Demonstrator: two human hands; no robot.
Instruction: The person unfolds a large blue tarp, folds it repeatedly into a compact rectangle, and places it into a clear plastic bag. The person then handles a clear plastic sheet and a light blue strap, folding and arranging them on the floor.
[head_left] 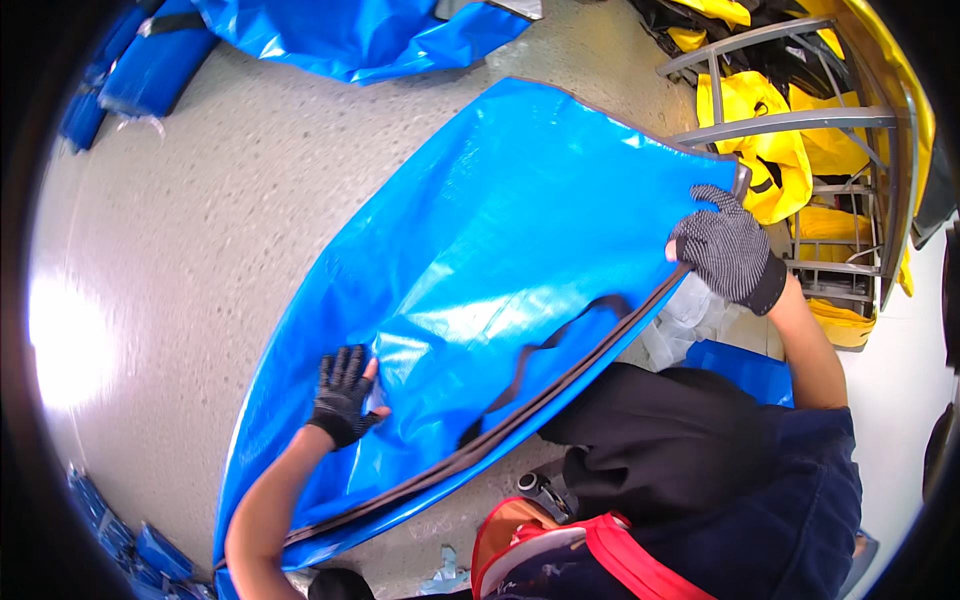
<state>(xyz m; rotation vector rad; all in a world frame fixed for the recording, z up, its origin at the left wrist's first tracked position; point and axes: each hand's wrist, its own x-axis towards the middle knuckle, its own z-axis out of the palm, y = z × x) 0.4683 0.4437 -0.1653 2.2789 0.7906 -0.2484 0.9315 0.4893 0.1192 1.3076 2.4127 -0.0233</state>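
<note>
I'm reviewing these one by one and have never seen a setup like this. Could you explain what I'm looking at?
There's no robot here: these are a person's own hands in dark gloves. The single picture comes from a wide fisheye camera worn on the head, looking down, so straight edges bend near the rim.

A large blue sheet with a dark strap lies across the floor. The left hand is spread on it; the right hand is at its far right end, by the edge. How firmly either grips, I can't tell.

At upper right, yellow material lies around a metal frame.
</note>
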